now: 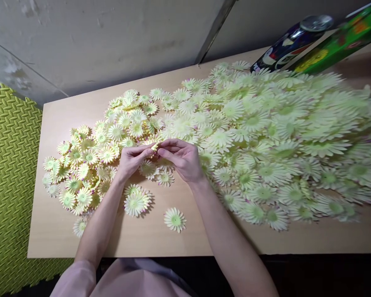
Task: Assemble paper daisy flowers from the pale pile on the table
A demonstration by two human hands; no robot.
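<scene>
We sit before a pale wooden counter (55, 231) that stands against a grey wall (95, 41), with a green foam mat (9, 185) on the floor at our left. Our left hand (132, 159) and our right hand (181, 159) meet over the middle of the counter. Both are closed in a pinch, and their fingertips grip one small flower (155, 147) between them, just above the surface. A smaller heap of flowers (92, 161) lies at the left and a much larger heap (266, 136) spreads at the right, partly blurred. A single flower (174, 218) lies apart near the front edge. In the far right corner lie a dark blue can (292, 43) and, just beside it, a green packet (343, 39).
</scene>
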